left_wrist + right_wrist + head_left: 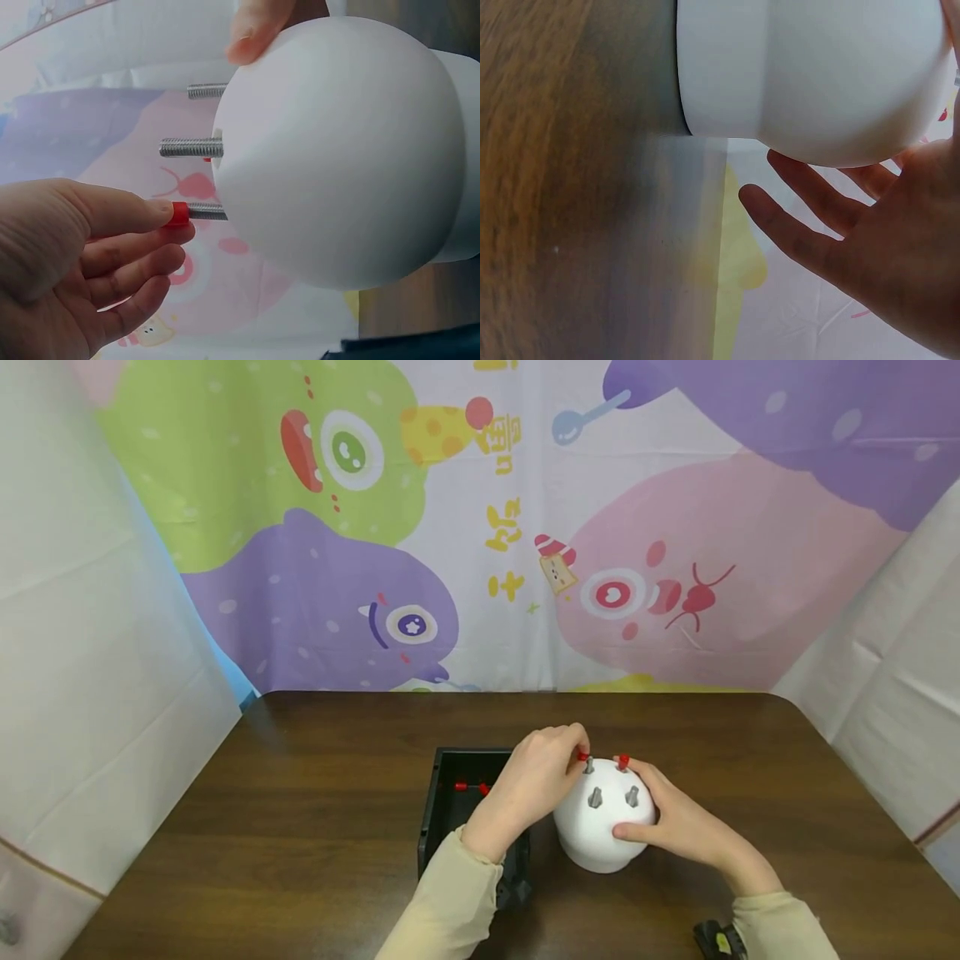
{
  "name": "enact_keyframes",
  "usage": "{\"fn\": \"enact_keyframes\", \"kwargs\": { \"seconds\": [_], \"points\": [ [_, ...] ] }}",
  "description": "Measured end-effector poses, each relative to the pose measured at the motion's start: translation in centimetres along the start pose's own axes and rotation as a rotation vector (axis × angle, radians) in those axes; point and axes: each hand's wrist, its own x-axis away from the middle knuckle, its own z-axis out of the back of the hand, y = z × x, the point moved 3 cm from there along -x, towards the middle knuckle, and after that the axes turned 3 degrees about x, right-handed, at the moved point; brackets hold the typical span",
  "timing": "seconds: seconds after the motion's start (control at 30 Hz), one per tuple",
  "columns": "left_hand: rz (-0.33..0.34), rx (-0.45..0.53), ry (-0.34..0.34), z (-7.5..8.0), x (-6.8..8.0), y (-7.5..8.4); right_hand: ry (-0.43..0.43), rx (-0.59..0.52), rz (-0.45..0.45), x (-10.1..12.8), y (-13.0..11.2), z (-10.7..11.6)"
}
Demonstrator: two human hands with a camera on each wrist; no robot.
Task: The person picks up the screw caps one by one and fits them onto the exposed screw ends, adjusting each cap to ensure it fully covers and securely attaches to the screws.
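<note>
A white dome (600, 835) stands on the dark wooden table (300, 793), with several grey threaded studs (595, 797) sticking out of its top. My left hand (576, 757) pinches a small red cap (582, 756) on the end of one stud. The left wrist view shows thumb and forefinger of that left hand (171, 225) on the red cap (178, 214), seated on its stud (207, 213) beside the dome (337, 150). My right hand (656, 806) cups the dome's right side, thumb on its front. A second red cap (622, 762) tops the stud by its fingers. In the right wrist view the right hand (855, 232) lies under the dome (810, 75).
An open black box (438, 802) sits just left of the dome, under my left forearm, with red pieces (468, 787) inside. A cartoon-printed cloth (480, 527) hangs behind the table and white sheets (90, 652) close off both sides.
</note>
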Motion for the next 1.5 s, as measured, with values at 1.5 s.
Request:
{"fn": "enact_keyframes", "kwargs": {
  "seconds": [1.5],
  "points": [
    [-0.041,-0.111,0.017,-1.1,-0.7,0.9,0.001,0.005,-0.007,0.0,0.0,0.0]
  ]
}}
